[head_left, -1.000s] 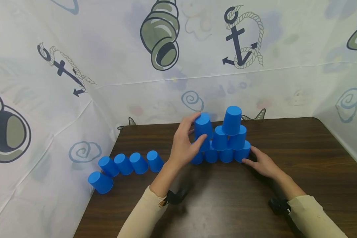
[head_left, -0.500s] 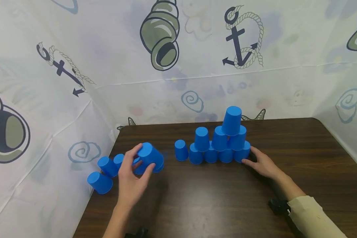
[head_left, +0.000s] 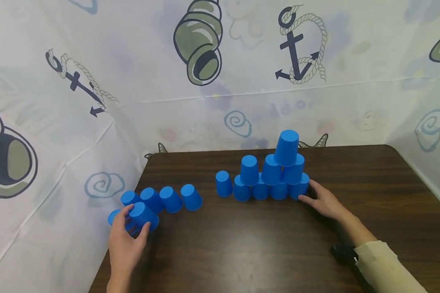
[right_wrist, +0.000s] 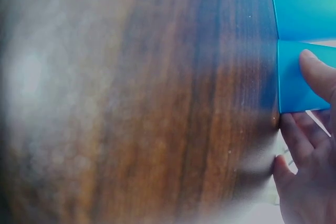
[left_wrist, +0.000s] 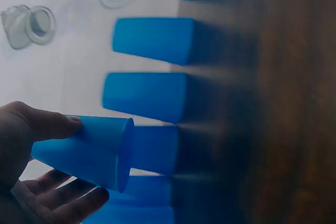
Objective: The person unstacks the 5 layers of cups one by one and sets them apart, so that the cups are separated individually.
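Note:
In the head view my left hand [head_left: 126, 246] grips an upside-down blue cup [head_left: 144, 215] between thumb and fingers at the left. The left wrist view shows that held cup [left_wrist: 86, 153] tilted, apart from the table. Behind it stands a row of several upturned blue cups [head_left: 170, 199]; a nearer cup [head_left: 112, 217] is mostly hidden by the hand. My right hand [head_left: 326, 201] holds the bottom right cup [head_left: 300, 187] of a stepped stack, thumb on its front in the right wrist view [right_wrist: 299, 77]. Three cups form the second tier, with one top cup [head_left: 287, 147] above its right part.
A single upturned cup [head_left: 224, 184] stands just left of the stack. Everything rests on a dark wooden table [head_left: 242, 252]. A white printed cloth [head_left: 150, 81] hangs behind and beside the table.
My left hand has carried its cup from the stack's left side down and left to the row. A lone cup left of the stack has come into view. My right hand stays put.

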Demonstrator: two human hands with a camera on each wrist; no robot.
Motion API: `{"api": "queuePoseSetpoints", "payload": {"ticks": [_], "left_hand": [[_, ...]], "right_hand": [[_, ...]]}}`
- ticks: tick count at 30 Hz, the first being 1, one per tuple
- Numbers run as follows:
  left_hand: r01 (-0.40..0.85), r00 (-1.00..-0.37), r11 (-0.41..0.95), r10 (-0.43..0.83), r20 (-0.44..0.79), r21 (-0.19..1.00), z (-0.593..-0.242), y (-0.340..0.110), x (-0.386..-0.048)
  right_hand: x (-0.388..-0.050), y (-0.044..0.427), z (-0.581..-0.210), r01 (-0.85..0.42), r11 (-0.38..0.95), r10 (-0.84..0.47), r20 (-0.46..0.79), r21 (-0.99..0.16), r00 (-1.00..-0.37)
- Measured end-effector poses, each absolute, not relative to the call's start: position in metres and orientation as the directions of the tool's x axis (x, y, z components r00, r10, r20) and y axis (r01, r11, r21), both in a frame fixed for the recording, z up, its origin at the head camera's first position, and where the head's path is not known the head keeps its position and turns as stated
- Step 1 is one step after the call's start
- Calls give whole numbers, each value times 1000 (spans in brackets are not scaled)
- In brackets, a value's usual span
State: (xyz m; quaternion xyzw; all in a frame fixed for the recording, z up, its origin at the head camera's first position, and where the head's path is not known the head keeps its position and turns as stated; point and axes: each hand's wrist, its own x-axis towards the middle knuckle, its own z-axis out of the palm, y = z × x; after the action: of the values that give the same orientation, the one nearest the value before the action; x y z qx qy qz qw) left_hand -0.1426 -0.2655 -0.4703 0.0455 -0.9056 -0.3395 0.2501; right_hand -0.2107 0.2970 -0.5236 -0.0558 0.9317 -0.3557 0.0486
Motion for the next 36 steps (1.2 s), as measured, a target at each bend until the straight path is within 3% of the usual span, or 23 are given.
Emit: {"api": "queuePoseSetpoints", "payload": {"ticks": [5,11,36], "left_hand": [[-25,-896,781,-295,333,623,-487,-273,-150],[-67,-906,780,-309,290,622,-494,-276,-157],[-84,-916,804,-295,272,589,-500,-279,-161]], "right_hand": [[-211,296,-523,-68,738,-137,-51,-671,-989],[-210,296,-523,-76,734,-142,-44,-675,-989],[-208,295,-523,-96,724,-157,-27,-684,-987]]}}
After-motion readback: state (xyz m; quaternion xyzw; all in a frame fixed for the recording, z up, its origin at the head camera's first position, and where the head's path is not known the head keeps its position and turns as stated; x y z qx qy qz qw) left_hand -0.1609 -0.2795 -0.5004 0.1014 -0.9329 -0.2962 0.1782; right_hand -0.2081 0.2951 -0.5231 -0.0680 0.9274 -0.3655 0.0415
